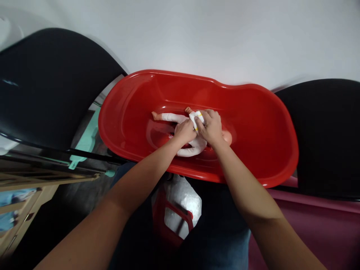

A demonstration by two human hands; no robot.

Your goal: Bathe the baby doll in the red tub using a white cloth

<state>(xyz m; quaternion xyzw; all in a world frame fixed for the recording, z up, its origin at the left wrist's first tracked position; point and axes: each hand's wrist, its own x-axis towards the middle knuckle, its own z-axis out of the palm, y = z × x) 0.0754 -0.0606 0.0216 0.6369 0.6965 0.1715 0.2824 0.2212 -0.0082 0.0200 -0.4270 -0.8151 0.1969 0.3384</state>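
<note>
A baby doll [194,150] in white sleeved clothing lies in a red baby bathtub [261,138], its head towards the right. Over the doll's body, my right hand [211,126] is closed on a small white cloth [196,118] with yellow marks. My left hand [185,131] is closed against the doll's middle, its fingertips at the cloth's lower edge. What lies inside the left fingers is hidden. My hands and the cloth cover much of the doll's torso. One small doll limb shows just above the cloth.
Black chairs stand on both sides, the left chair [47,86] and the right chair [329,138]. A pale wall [197,33] is behind the tub. Below left are a mint-green plastic piece [86,138] and a wooden frame [33,221]. A red stool-like object [177,210] shows between my legs.
</note>
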